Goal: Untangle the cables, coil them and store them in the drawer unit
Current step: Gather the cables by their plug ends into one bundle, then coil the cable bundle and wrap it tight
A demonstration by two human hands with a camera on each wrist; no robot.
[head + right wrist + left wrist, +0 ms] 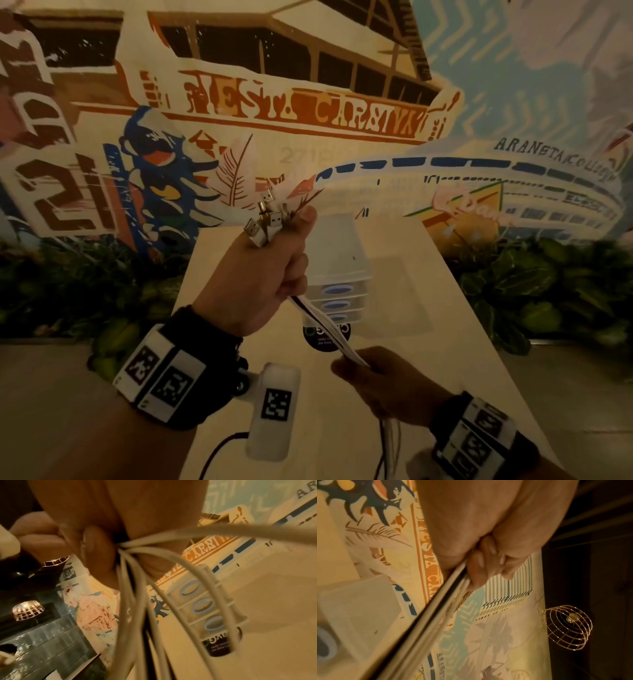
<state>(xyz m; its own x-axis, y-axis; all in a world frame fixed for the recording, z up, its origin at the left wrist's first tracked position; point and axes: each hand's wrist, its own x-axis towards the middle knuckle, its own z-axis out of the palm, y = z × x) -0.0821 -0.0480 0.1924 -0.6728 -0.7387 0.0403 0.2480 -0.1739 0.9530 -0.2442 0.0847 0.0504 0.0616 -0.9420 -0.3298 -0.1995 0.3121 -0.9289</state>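
Cables [320,320] stretched taut on a slant from raised left hand [260,274], fisted round the plug ends, down to nearer right hand [380,377], pinching the strands. Slack hanging below; drawer unit [337,274] on desk [445,308] just beyond, all drawers closed.

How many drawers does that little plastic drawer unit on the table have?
3 drawers, stacked in the drawer unit: top, middle and bottom, each with a blue oval handle. All look shut. The head view partly hides them behind the cables.
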